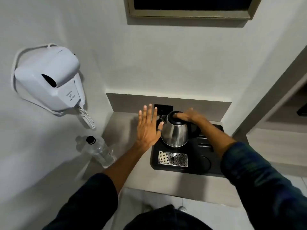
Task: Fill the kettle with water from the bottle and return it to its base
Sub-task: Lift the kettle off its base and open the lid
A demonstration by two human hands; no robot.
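A steel kettle (175,132) with a black lid stands upright at the back of a black tray (182,168); its base is hidden under it. My right hand (191,116) lies over the black lid and handle, fingers pressing on the lid. My left hand (147,126) is spread flat just left of the kettle, thumb close to its side, holding nothing. A clear plastic bottle (99,150) with a black cap stands on the counter at the left, against the wall, capped.
The tray has a perforated metal drip grate (172,158) and round recesses at the front. A white wall-mounted hair dryer (48,82) with a coiled cord hangs at the left. A dark socket plate (163,109) sits behind the kettle. A framed panel (191,9) hangs above.
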